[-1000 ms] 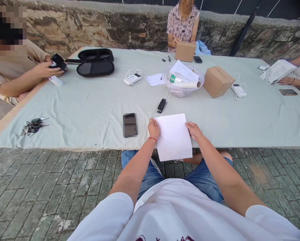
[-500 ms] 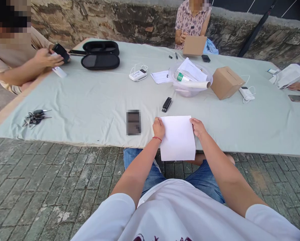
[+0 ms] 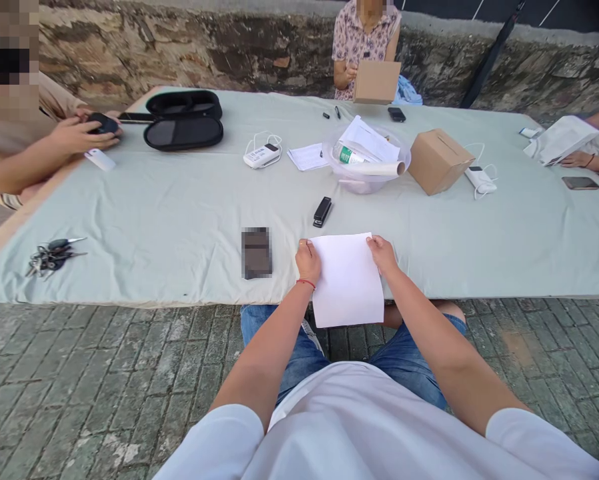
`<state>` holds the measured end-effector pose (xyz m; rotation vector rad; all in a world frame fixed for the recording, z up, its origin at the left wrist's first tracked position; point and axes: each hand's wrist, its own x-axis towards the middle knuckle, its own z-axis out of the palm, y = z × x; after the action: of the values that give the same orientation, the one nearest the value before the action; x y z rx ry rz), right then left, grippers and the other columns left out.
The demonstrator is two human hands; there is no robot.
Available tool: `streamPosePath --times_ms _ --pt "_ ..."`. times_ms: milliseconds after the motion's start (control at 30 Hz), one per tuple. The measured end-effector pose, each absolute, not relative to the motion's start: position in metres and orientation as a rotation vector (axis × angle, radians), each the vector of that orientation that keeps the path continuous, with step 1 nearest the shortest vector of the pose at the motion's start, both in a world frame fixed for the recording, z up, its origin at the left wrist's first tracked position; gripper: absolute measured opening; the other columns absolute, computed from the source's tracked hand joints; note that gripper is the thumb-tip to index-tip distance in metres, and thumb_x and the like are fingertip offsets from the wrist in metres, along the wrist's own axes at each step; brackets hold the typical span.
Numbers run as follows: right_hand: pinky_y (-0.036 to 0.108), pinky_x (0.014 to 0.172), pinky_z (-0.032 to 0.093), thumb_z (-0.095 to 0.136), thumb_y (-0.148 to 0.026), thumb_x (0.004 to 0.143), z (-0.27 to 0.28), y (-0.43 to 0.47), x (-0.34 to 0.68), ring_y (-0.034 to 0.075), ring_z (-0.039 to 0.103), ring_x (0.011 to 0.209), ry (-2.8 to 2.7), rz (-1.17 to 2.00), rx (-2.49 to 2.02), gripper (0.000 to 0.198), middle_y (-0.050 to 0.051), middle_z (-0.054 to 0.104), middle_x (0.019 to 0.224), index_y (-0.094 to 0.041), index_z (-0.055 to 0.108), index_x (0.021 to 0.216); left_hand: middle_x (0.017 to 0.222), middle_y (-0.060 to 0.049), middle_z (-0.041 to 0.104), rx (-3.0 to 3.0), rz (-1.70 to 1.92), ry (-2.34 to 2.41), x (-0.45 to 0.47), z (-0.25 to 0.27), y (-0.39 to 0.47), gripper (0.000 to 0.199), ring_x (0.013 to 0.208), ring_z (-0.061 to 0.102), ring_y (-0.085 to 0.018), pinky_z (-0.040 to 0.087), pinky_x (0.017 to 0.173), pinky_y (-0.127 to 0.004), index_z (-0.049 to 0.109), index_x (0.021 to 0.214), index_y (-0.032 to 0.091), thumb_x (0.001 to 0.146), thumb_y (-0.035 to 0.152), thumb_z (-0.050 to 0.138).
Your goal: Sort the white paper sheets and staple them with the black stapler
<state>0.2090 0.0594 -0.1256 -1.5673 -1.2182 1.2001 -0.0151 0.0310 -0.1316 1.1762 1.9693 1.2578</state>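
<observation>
A blank white sheet of paper [image 3: 348,283] spans the space between my hands, over the near edge of the table, its lower end hanging past that edge. My left hand [image 3: 308,260] is closed on its upper left edge, with a red cord around the wrist. At the upper right corner my right hand [image 3: 382,253] pinches the paper. Just beyond the sheet lies a black stapler [image 3: 322,212]. Left of my left hand rests a dark, pixelated flat object [image 3: 257,253].
The cloth-covered table [image 3: 179,220] bears keys [image 3: 54,257], an open black case [image 3: 184,130], a white corded device [image 3: 262,155], a plastic bowl [image 3: 367,180] of papers and a cardboard box [image 3: 439,163]. Co-workers sit left, opposite and right; the one opposite holds a cardboard piece [image 3: 377,81].
The view has shifted slightly, so the table things appear further left. My hands keep the same hold on the paper. The left co-worker has turned the black object in their hands.
</observation>
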Motion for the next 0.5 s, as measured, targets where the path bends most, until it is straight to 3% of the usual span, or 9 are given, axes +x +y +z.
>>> streamPosePath --times_ms 500 --pt "0.030 0.058 0.046 0.076 -0.045 0.060 -0.1169 0.0622 0.2112 0.013 0.053 0.059 -0.878 1.411 -1.458 0.032 -0.002 0.061 0.068 -0.021 0.063 0.076 0.066 -0.001 0.048 1.137 1.333 1.908 -0.0152 -0.1312 0.0307 0.022 0.064 0.049 -0.020 0.034 0.068 -0.032 0.050 0.083 0.022 0.097 0.037 0.042"
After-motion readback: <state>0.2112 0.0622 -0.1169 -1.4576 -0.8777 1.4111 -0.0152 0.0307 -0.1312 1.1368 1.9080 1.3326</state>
